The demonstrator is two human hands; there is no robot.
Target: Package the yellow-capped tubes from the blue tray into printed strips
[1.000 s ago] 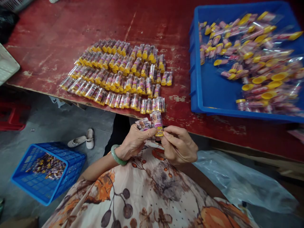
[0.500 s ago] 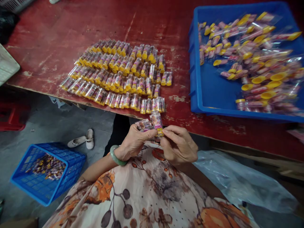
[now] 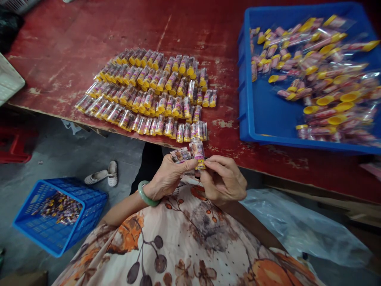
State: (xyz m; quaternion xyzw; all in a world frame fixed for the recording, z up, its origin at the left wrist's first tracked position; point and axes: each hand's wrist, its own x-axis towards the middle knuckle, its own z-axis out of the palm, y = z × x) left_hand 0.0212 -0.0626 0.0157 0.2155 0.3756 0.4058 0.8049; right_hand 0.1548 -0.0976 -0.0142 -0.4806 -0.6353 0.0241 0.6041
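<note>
My left hand [image 3: 168, 174], with a green bangle at the wrist, is closed on a small stack of printed labels [image 3: 180, 155]. Its thumb also presses on a small printed tube [image 3: 197, 154] with a purple and yellow front, held upright over my lap. At the tube's lower right side, my right hand [image 3: 224, 178] pinches it between thumb and fingertips. Just beyond my hands, several rows of clear tubes with yellow caps [image 3: 149, 99] lie on the red table [image 3: 220, 47].
A blue tray [image 3: 248, 99] on the right of the table holds wrapped pink pieces with yellow ends. On the floor to the left stand a blue crate [image 3: 59, 242] with more tubes and white clogs [image 3: 112, 174]. Clear plastic sheeting [image 3: 297, 226] hangs below the table at right.
Almost nothing differs. The printed tube sits turned a little in my fingers, and the view has shifted very slightly. Both hands keep their hold.
</note>
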